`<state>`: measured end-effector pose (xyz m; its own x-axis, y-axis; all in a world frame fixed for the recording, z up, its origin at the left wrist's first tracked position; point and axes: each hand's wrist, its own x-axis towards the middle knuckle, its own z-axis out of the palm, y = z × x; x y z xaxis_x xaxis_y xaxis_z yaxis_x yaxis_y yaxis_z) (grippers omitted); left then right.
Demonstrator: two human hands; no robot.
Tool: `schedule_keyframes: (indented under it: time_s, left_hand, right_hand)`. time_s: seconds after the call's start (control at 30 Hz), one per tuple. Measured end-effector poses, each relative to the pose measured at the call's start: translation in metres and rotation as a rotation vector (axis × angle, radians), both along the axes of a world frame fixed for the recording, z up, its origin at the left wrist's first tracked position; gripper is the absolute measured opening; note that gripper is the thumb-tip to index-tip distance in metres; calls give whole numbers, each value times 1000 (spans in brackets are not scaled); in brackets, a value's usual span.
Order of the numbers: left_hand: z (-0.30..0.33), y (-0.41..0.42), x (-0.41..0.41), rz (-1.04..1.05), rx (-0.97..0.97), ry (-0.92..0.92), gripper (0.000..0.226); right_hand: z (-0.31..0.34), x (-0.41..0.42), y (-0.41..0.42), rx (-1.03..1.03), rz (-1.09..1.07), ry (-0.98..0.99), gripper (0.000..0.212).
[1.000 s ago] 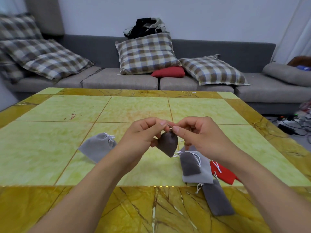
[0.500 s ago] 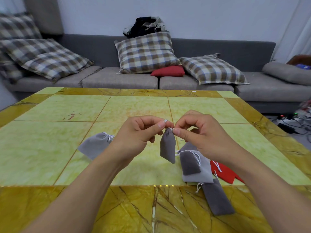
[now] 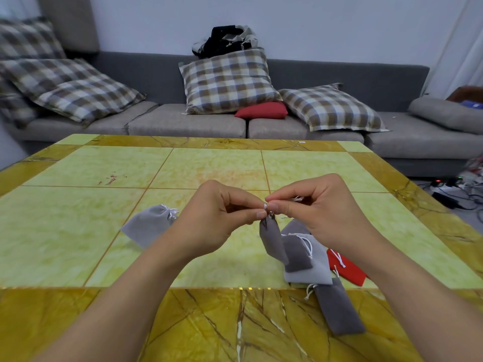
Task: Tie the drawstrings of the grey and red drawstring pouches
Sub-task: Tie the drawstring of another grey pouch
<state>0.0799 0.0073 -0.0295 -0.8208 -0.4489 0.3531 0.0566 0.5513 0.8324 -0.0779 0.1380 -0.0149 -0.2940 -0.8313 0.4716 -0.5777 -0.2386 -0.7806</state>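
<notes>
Velvet-soft light grey pouch (image 3: 150,227) lies tied on your glossy tiled counter (image 3: 78,226). Your left hand (image 3: 214,218) and right hand (image 3: 321,212), knuckles up, pinch the white drawstring (image 3: 266,205) of a dark grey pouch (image 3: 271,240) dangling above it; a flat red pouch (image 3: 347,269) lies rightward.

Held pouch drops from bunched to hanging; hands close up over its mouth.

One second ago the small dark grey velvet drawstring pouch (image 3: 271,240) sits bunched and short right under the fingers; now it hangs long and limp, its lower end reaching down in front of the dark grey pouch lying on the table pile. Left hand (image 3: 217,214) and right hand (image 3: 317,209) sit slightly lower in view, fingertips now touching over the pouch mouth. A small loop of thin white drawstring cord (image 3: 265,205) shows between the thumbs, where before only a cord end showed. Right-hand fingers curl tighter around the cord.
</notes>
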Motion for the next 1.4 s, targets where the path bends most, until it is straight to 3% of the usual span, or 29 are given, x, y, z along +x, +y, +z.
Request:
schedule_keyframes:
  time_s: [0.17,0.33,0.47,0.67,0.93,1.07,1.23,1.4]
  left_hand:
    - [2,1,2,5,-31,-35,13]
    - [6,2,2,33,12,-7,12]
    - [3,0,3,46,61,-32,11]
    - [2,5,0,49,204,-27,10]
    - [13,11,2,56,608,131,23]
    - [15,13,1,61,645,151,29]
    - [13,14,-2,170,604,200,14]
    - [13,15,-3,181,570,172,12]
  right_hand:
    - [-1,0,0,-74,-24,291,16]
    - [-1,3,-3,-215,-64,570,8]
    - [-1,5,-5,-85,-67,707,9]
    - [-5,6,-8,155,-28,704,9]
    - [-4,10,-5,1,24,465,6]
    - [-4,10,-6,-62,-2,447,4]
    - [-5,9,-5,-62,-36,343,14]
    - [-8,12,-6,-120,-56,334,6]
